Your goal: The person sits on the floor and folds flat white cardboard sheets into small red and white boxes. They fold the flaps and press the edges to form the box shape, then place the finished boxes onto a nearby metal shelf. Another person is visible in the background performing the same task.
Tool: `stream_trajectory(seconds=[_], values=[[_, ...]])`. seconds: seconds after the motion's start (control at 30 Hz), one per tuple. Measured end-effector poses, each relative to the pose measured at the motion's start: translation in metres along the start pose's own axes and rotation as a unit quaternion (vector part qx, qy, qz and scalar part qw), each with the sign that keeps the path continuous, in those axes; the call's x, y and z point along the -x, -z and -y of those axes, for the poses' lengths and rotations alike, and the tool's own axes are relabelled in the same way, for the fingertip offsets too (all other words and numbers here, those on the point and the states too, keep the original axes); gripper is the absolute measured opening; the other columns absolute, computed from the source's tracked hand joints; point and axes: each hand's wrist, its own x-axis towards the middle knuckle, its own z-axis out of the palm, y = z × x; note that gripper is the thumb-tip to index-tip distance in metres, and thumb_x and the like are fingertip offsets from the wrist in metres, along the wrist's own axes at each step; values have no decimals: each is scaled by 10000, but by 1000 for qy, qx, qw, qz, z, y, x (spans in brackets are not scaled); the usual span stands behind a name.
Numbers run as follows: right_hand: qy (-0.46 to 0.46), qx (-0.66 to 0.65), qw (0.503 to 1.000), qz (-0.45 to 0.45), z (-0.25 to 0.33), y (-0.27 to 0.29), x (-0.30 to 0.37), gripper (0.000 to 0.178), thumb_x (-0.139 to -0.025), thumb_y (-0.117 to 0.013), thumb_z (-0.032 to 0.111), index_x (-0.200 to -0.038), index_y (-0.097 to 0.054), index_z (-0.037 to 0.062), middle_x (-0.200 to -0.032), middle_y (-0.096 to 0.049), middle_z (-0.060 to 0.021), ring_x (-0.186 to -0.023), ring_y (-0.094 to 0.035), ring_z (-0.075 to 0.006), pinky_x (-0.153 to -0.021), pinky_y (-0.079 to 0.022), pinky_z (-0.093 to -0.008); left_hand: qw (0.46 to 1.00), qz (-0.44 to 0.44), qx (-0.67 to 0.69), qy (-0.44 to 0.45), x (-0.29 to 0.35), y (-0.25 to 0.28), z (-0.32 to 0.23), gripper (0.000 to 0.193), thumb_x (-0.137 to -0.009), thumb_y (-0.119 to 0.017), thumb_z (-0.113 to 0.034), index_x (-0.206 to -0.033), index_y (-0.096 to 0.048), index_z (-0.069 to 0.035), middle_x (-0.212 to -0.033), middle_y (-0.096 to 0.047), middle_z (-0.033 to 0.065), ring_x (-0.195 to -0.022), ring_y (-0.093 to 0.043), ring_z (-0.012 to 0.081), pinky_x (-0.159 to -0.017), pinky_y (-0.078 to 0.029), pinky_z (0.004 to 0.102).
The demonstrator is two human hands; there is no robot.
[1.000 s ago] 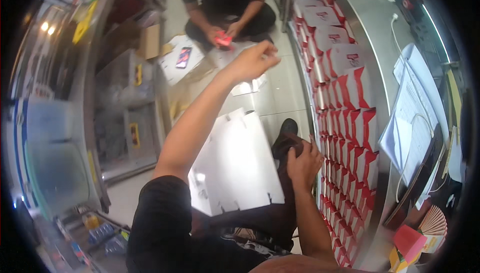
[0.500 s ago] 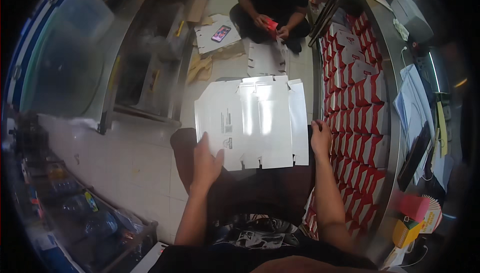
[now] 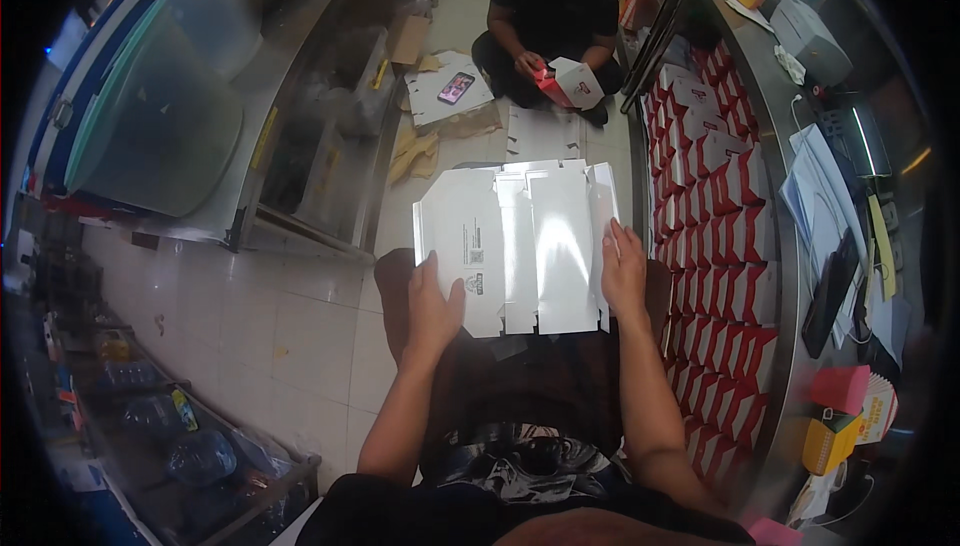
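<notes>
A glossy white cardboard box blank [image 3: 480,236] with small dark print near its left side lies over my lap, creased into several panels. My left hand [image 3: 435,308] holds its lower left edge, thumb on top and fingers around the side. At the other side, my right hand [image 3: 625,271] grips the narrow right-hand panel [image 3: 602,208], which is tilted up along its crease. The fingers under the blank are hidden.
Across from me a seated person [image 3: 553,16] handles a red and white box [image 3: 572,84]. A phone [image 3: 456,88] lies on cardboard. Rows of red and white boxes [image 3: 715,291] line the right, below a cluttered counter. Bottles [image 3: 200,456] stand in a crate at lower left.
My right hand has come in from beside the blank and taken its right panel, which now tilts upward. The other person's box shows more of its white side.
</notes>
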Motion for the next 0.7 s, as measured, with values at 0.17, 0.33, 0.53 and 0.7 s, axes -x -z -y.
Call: stream_trajectory(seconds=[0.17, 0.33, 0.53, 0.7], values=[[-110, -191, 971, 88, 7, 11, 1, 459, -1038, -586, 205, -1443, -568, -9, -1235, -709, -225, -1179, -675, -303, -1036, -499, -378, 987, -106, -51, -113, 1, -1, -23, 558, -895, -721, -58, -1401, -518, 59, -1345, -586, 272, -1271, -551, 441, -1099, -440, 493], [-207, -277, 930, 128, 35, 32, -32, 480, -999, -657, 203, -1398, -575, -53, -1122, -734, -133, -1006, -693, -170, -899, -538, -307, 998, -40, 33, -44, -9, 1, -20, 494, -907, -699, -62, -1366, -548, 42, -1365, -587, 258, -1230, -563, 443, -1082, -427, 521], [-215, -376, 878, 203, 47, 68, -50, 308, -961, -653, 80, -1233, -666, -66, -1046, -738, -99, -871, -705, -149, -793, -559, -289, 985, -131, -66, -95, -5, 18, -24, 426, -914, -694, -41, -1317, -583, 37, -1306, -623, 222, -1180, -617, 421, -1037, -482, 486], [-9, -386, 921, 45, 112, 113, -23, 245, -942, -624, -7, -1168, -718, -10, -1041, -753, -95, -878, -693, -135, -795, -550, -297, 928, 40, 371, -7, 16, 44, -48, 510, -1032, -609, -323, -1396, -526, 24, -1413, -578, 197, -1253, -602, 388, -1045, -501, 491]])
